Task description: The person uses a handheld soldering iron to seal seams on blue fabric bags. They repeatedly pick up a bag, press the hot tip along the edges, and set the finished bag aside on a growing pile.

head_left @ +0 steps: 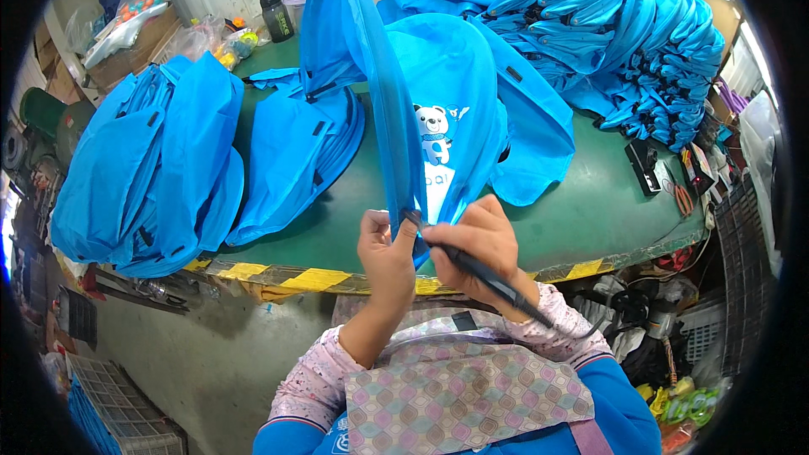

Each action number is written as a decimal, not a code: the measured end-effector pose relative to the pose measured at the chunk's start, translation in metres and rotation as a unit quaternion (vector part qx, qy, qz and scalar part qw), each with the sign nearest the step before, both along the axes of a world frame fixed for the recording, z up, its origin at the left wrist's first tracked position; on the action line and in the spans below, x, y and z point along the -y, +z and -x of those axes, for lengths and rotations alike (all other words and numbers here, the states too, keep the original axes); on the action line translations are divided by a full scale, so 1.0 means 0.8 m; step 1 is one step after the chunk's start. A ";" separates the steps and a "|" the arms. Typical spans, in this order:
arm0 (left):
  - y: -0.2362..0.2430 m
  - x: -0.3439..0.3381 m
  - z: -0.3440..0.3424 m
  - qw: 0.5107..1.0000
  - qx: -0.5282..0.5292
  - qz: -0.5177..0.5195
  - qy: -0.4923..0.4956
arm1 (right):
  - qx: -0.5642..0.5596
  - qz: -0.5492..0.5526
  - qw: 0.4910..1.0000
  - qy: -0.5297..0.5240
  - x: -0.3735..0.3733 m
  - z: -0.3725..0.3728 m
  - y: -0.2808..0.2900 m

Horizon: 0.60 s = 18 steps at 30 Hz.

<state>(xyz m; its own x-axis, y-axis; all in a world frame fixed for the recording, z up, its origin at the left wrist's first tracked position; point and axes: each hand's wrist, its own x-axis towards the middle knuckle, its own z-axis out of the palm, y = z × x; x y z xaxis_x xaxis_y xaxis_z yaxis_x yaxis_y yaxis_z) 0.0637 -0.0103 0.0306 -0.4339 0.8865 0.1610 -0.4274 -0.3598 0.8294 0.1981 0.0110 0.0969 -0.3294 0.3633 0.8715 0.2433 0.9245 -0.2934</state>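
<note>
At our green table (581, 240), our left hand (389, 257) pinches a blue hood (394, 135); our right hand (484, 240) grips a black tool (487, 276).

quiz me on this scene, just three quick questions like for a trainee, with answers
1. Multiple choice: which hand holds the black pen-shaped tool?
a) left
b) right
c) neither

2. True or false: the black bottle at the back lies flat on its side.

3. Fill in the missing colour: the left hand grips the lower end of a ____ fabric piece.

Key:
1. b, the right hand.
2. False; it stands upright.
3. Blue.
</note>
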 end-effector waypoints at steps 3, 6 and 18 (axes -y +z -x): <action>-0.002 -0.006 -0.001 0.976 -0.156 -0.019 0.149 | -0.012 0.123 0.992 0.009 0.006 -0.007 0.028; 0.014 0.003 0.000 0.993 -0.079 -0.005 0.084 | -0.150 0.142 0.978 0.008 0.009 -0.025 0.015; 0.064 -0.006 0.015 0.799 -0.585 -0.050 0.130 | -0.310 0.123 0.934 -0.130 -0.165 0.015 -0.029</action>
<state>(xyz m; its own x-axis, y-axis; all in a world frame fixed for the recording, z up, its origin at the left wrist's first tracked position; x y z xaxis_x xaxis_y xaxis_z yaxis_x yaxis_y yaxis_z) 0.0517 -0.0052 0.0815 -0.1012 0.7480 0.6560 0.7195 -0.4003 0.5674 0.1861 0.1429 0.0735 0.3387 0.5750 0.7448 0.1624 0.7439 -0.6482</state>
